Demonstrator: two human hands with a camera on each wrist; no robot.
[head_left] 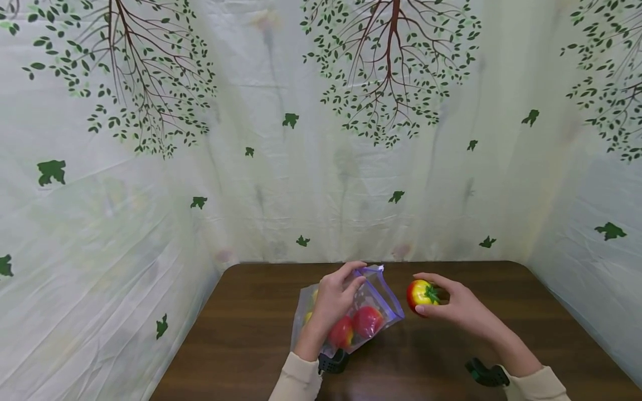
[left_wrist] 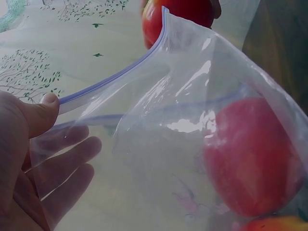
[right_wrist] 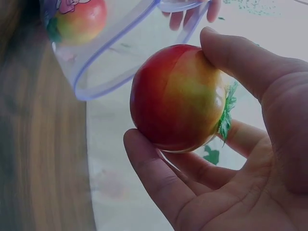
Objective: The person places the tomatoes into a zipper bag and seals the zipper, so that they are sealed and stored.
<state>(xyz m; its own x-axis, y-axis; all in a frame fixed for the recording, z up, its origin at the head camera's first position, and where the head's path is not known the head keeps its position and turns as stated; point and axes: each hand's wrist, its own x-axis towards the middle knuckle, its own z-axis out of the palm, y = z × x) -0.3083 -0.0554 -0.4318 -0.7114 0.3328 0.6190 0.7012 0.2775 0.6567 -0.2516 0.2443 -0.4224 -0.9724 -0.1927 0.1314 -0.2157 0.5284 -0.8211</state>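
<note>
My left hand [head_left: 333,295] pinches the rim of a clear zip bag [head_left: 368,295] with a purple zip edge. In the left wrist view the thumb lies outside the rim, and the other fingers show through the plastic. The bag's mouth gapes toward the right. Inside it are red fruits [head_left: 368,321] and something yellow, partly hidden by my left hand and wrist. My right hand [head_left: 453,303] holds a round red-and-yellow fruit [right_wrist: 178,98] with a green leafy top, between thumb and fingers. This fruit is outside the bag, just right of its mouth.
The bag lies over a dark brown wooden table [head_left: 241,334]. Behind and at both sides of the table hangs a pale curtain [head_left: 346,167] printed with trees and green leaf shapes. Each wrist wears a black band [head_left: 485,373].
</note>
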